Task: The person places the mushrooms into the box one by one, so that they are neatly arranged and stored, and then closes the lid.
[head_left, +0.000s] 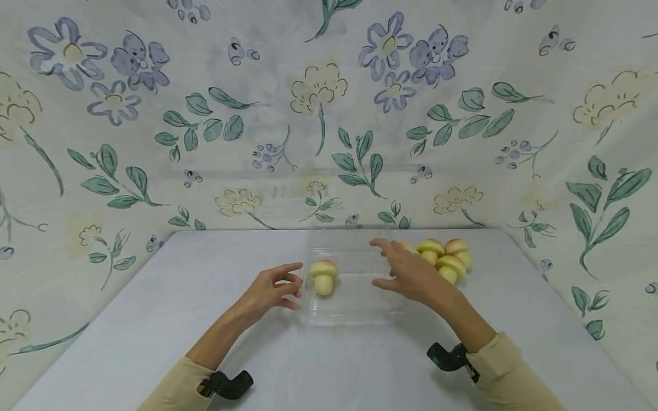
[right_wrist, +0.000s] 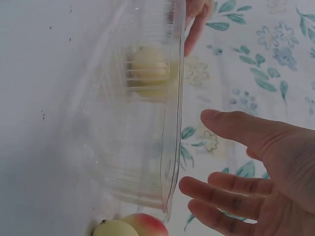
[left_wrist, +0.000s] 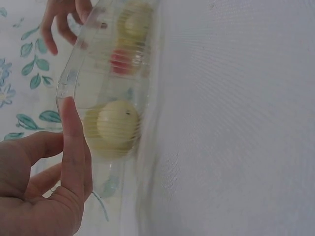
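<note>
A clear plastic container (head_left: 360,299) stands on the table, one mushroom-shaped piece (head_left: 324,277) inside at its left. The piece has a pale yellow stem and a yellow cap tinged with red. At the container's left wall is my left hand (head_left: 272,290), fingers loosely bent; in the left wrist view its thumb (left_wrist: 72,147) lies by the rim, and whether it touches cannot be told. Over the container's right part hovers my right hand (head_left: 413,275), thumb and fingers spread apart. Nothing is between them in the right wrist view, where the hand (right_wrist: 275,172) stays off the rim.
Several more mushroom-shaped pieces (head_left: 452,265) sit in a cluster to the right of the container, partly hidden by the right hand. The white table (head_left: 288,371) ends at the back against a flower-patterned cloth (head_left: 319,171).
</note>
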### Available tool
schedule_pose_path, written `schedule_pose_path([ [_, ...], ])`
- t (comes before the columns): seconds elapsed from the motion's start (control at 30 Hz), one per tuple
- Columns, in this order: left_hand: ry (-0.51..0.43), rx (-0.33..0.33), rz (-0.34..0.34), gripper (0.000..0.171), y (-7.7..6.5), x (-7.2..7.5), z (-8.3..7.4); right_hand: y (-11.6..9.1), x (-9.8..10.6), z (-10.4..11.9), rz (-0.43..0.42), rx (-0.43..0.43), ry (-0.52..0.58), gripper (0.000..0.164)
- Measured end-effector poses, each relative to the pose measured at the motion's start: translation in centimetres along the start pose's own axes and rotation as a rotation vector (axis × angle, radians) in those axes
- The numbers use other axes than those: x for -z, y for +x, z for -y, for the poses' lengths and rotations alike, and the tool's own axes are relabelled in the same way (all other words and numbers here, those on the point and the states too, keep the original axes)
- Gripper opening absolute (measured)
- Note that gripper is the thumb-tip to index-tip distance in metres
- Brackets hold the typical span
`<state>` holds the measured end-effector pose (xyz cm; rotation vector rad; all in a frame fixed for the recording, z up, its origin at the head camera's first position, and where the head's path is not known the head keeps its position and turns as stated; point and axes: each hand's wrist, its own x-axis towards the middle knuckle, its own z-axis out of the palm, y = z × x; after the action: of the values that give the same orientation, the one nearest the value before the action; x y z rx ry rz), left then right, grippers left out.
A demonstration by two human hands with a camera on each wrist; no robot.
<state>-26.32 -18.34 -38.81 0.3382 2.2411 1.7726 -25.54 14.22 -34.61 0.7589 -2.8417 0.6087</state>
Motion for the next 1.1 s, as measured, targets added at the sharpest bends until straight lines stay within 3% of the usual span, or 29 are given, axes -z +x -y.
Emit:
schedule_pose_path([
  [0.47,0.008,0.014,-0.021,0.059,0.2,0.0,0.3,-1.4,1.0,-1.8,-0.018,0.010,-0.002,0.073],
  [1.1,0.003,0.020,-0.022,0.061,0.0,-0.1,0.2,-2.9,2.0,-4.2,0.000,-0.092,-0.023,0.071],
])
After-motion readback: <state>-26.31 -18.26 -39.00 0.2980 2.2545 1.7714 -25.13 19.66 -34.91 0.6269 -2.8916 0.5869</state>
